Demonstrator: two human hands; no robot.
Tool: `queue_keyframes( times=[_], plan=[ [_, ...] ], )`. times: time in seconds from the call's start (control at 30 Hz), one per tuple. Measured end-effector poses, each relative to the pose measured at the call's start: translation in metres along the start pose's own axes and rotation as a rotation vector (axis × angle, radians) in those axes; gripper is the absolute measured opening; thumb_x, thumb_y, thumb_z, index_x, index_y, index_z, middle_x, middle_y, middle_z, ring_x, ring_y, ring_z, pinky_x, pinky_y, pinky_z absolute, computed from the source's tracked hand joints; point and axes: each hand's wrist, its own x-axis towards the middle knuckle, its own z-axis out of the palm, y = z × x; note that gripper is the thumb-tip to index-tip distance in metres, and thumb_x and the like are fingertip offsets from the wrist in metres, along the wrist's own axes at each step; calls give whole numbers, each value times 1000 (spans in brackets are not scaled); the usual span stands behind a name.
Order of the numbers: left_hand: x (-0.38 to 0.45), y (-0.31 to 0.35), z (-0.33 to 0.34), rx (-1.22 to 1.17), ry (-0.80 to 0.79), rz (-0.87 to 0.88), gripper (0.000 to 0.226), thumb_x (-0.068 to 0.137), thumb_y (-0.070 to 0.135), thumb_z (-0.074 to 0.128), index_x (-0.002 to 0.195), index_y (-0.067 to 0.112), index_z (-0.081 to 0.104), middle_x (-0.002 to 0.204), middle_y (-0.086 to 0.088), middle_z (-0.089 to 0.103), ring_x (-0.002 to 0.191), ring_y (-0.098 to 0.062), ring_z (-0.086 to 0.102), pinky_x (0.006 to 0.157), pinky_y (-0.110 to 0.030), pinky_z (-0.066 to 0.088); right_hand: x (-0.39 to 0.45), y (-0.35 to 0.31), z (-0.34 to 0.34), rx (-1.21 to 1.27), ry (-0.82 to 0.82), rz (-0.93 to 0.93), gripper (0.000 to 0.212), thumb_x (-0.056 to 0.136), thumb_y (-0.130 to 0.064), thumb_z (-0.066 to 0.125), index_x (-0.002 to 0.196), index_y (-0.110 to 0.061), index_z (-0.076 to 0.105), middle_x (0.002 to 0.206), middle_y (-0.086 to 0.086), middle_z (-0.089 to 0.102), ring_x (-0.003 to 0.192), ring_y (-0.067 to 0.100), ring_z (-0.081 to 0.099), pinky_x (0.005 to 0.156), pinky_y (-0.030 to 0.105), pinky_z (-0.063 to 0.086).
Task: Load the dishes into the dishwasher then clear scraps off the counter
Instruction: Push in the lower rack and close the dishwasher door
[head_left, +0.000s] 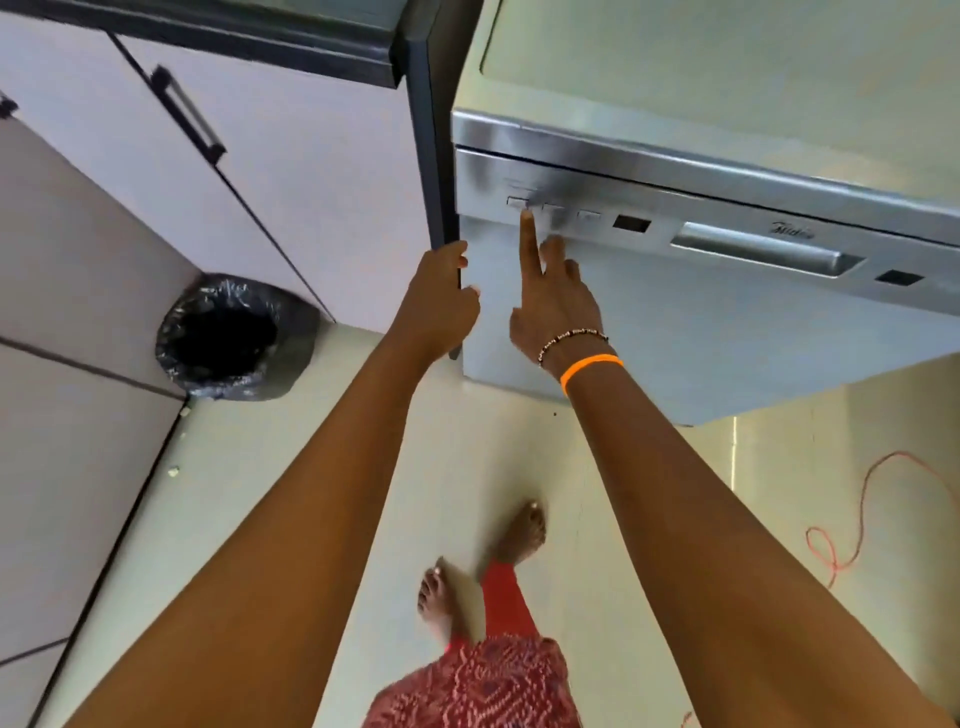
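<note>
A silver dishwasher (727, 322) stands with its door closed, its control strip running across the top of the door. My right hand (558, 306) points its straight index finger up onto the leftmost button (517, 201) and touches it, while the other fingers are loosely bent. My left hand (441, 301) grips the dark vertical edge of the cabinet (434, 156) just left of the dishwasher, fingers curled round it. No dishes or counter scraps are in view.
A round bin with a black liner (228, 338) sits on the floor by the cabinet corner at left. The recessed door handle (763, 254) lies right of the buttons. An orange cord (857, 519) loops on the floor at right. My bare feet stand below.
</note>
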Motion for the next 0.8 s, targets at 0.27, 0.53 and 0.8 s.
queue_keyframes(
  times=[0.27,0.53,0.8],
  plan=[
    [26,-10,17,17,109,84,54,97,11,46,146,16,26,147,-4,33,135,-21,36,108,-31,32,9,14,23,-108,134,-25,103,78,-7,64,148,-21,-10,144,14,31,106,31,50,85,37,47],
    [34,-14,24,50,173,112,58,94,12,52,146,14,26,145,-5,37,132,-22,41,104,-29,36,17,2,44,-339,373,85,98,61,-19,74,146,-18,25,97,0,59,64,17,52,61,27,41],
    [32,-17,28,95,175,159,61,93,11,55,146,11,25,143,-6,38,130,-21,42,103,-29,38,17,-12,45,-357,329,221,96,73,-22,66,149,-27,7,95,-4,57,73,16,52,81,38,44]
  ],
)
